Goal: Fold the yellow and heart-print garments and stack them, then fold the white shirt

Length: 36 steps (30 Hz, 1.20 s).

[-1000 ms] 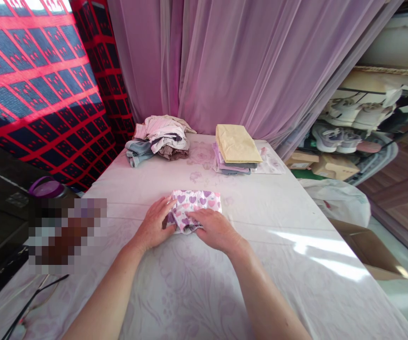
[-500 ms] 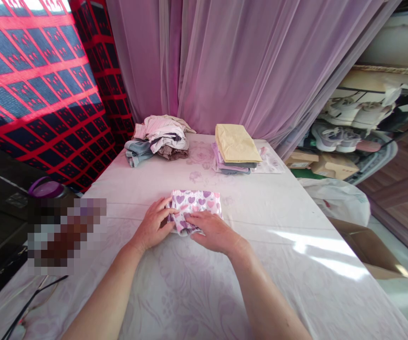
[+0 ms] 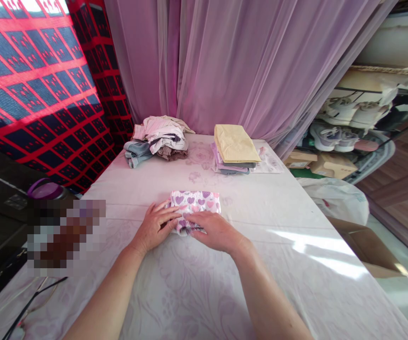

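Observation:
A folded white cloth garment with purple and pink hearts (image 3: 198,202) lies flat on the covered table (image 3: 196,283) in front of me. My left hand (image 3: 155,223) rests at its left edge, with the fingers stretched out and the fingertips over the fabric. On its lower right part lies my right hand (image 3: 213,230), palm down, fingers extended across the cloth. The two hands' fingertips are close together. Part of the garment's near edge is hidden under my fingers.
At the back left is a heap of crumpled clothes (image 3: 163,134). A neat stack topped by a folded yellow cloth (image 3: 237,144) stands at the back right. Right of the table are an open cardboard box (image 3: 362,245) and a shoe rack with sneakers (image 3: 334,137). A black cable (image 3: 36,295) lies front left.
My left fingers have moved slightly to the right over the heart-patterned garment. My right hand has hardly moved, and the garment stays in place.

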Tool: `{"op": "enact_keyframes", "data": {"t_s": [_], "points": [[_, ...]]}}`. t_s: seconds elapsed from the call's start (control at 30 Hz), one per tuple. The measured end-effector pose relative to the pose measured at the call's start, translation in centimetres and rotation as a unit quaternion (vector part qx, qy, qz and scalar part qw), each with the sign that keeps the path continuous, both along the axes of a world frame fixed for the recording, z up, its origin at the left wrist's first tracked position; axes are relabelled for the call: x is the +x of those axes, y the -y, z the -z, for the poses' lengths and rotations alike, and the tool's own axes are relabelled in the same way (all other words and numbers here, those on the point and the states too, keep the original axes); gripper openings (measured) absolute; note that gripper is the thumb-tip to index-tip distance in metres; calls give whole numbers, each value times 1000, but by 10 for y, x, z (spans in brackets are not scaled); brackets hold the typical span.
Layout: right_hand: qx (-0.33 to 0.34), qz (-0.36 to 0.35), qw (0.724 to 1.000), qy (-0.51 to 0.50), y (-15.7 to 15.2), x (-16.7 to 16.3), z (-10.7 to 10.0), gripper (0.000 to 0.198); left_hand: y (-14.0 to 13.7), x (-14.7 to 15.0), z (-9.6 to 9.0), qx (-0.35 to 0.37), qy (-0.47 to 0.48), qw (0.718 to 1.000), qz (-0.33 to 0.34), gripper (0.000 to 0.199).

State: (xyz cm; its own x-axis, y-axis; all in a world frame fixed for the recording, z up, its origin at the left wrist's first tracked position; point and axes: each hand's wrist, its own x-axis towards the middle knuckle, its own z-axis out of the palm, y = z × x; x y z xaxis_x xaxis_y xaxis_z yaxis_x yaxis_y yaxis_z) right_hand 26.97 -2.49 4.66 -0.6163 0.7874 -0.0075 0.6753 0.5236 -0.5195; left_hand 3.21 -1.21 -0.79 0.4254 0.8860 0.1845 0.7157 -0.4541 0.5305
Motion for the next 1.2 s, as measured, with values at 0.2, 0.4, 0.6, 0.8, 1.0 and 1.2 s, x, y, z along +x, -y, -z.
{"op": "enact_keyframes", "data": {"t_s": [0.2, 0.4, 0.6, 0.8, 1.0, 1.2], "points": [[38, 112, 993, -8, -6, 2, -6, 27, 0, 0, 1, -14, -7, 1000, -15, 35], [-29, 116, 993, 19, -7, -3, 1, 17, 0, 1, 1, 0, -14, 1000, -10, 34], [-68, 124, 990, 1, -9, -3, 9, 12, 0, 2, 0, -1, -10, 1000, -11, 31], [-53, 128, 990, 10, -8, -2, 6, 17, 0, 2, 0, 5, -9, 1000, -14, 31], [15, 154, 988, -22, -12, 1, 7, 20, 1, 2, 0, 6, -6, 1000, -17, 30], [88, 220, 962, -136, -22, 2, 28, 20, 1, 4, -4, 0, -3, 1000, -18, 30]]}}
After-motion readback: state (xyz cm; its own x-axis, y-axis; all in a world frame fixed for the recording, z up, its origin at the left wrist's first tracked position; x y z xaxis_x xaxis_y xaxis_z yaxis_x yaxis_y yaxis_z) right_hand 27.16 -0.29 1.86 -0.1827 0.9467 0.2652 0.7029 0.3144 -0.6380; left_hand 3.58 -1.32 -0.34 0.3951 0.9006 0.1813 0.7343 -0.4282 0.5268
